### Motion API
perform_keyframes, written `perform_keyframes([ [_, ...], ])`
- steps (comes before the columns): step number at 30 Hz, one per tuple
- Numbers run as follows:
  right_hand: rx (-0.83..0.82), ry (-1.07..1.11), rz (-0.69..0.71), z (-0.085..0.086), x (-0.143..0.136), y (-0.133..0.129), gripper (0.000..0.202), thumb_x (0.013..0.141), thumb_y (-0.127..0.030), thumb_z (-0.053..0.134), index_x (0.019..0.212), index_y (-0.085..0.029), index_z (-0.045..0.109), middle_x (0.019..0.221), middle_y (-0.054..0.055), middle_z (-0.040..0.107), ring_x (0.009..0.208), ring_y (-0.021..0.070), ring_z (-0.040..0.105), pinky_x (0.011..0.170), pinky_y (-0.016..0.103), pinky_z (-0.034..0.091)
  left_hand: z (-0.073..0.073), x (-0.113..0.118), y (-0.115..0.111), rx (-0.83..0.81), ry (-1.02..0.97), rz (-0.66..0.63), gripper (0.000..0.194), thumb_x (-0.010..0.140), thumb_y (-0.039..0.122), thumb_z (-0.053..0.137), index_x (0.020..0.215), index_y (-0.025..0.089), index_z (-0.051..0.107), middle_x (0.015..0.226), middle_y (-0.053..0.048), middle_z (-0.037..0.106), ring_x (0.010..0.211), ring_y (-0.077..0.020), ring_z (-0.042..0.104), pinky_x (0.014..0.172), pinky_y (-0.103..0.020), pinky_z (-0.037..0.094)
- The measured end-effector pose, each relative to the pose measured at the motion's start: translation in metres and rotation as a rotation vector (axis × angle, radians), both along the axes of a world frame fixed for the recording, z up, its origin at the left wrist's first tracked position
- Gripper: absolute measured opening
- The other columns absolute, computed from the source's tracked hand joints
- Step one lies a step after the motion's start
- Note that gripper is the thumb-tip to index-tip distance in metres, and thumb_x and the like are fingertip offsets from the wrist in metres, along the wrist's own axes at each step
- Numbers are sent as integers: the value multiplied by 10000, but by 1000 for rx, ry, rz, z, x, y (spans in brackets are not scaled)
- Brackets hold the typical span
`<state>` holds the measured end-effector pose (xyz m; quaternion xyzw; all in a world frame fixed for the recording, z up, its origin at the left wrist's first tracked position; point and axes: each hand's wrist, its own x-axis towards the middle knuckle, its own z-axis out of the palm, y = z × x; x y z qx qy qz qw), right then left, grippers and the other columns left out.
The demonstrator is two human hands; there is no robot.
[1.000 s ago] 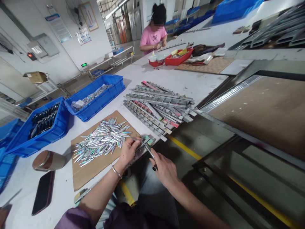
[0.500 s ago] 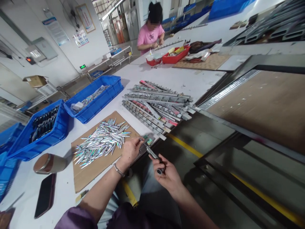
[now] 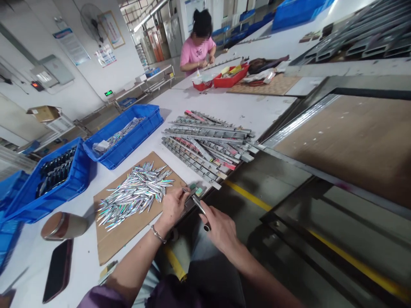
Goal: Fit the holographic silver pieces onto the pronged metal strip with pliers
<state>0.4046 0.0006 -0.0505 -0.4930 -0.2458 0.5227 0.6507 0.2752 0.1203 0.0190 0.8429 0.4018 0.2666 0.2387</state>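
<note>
My left hand (image 3: pixel 174 207) is closed at the table's edge, its fingertips pinched on something too small to make out. My right hand (image 3: pixel 221 226) is wrapped round a grey metal tool (image 3: pixel 198 202) with a round, hollow end. The tool's far tip lies close to my left fingertips. Beside my left hand, a pile of shiny silver fish-shaped pieces (image 3: pixel 135 192) rests on a brown cardboard sheet (image 3: pixel 112 246). A small green block (image 3: pixel 199 191) sits just beyond the tool.
Metal strips (image 3: pixel 205 141) lie stacked beyond my hands. Blue bins (image 3: pixel 125 158), a brown cup (image 3: pixel 75 225) and a phone (image 3: pixel 58 269) stand or lie at the left. A person in pink (image 3: pixel 198 53) works across the table near a red tray (image 3: pixel 229 81).
My right hand has turned over the tool, its back now facing up, and moved slightly left. The tool's hollow end has shifted left. The whole view has shifted a little.
</note>
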Motion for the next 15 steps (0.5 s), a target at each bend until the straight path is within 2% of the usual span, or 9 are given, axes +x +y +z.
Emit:
perform_keyframes([
  [4, 17, -477, -49, -4, 7, -2, 437, 845, -515, 677, 1155, -208, 669, 736, 47, 654, 657, 195, 595, 554, 283, 360, -5, 3, -1, 32, 43, -41, 201, 990, 298, 520, 970, 215, 702, 991, -76, 750, 925, -218, 686, 845, -316, 502],
  [9, 35, -799, -57, -5, 17, -5, 402, 915, -451, 597, 1236, -216, 657, 790, 76, 671, 743, 227, 609, 617, 305, 368, -12, 3, -3, 48, 27, 1, 263, 1008, 359, 495, 966, 209, 708, 935, -94, 729, 902, -227, 668, 844, -327, 489],
  [11, 59, -1033, -60, -4, 23, -7, 378, 944, -406, 559, 1261, -223, 653, 810, 84, 677, 774, 237, 613, 647, 313, 375, -13, 3, -4, 49, 25, -1, 279, 1007, 383, 495, 964, 215, 714, 909, -92, 722, 893, -226, 661, 838, -322, 485],
  [15, 123, -1476, 21, 6, 37, -7, 336, 980, -262, 489, 1261, -231, 671, 824, 102, 691, 790, 246, 620, 699, 337, 392, -14, 5, -5, 29, 28, 0, 313, 1011, 415, 477, 968, 218, 717, 898, -89, 718, 854, -217, 656, 798, -303, 479],
])
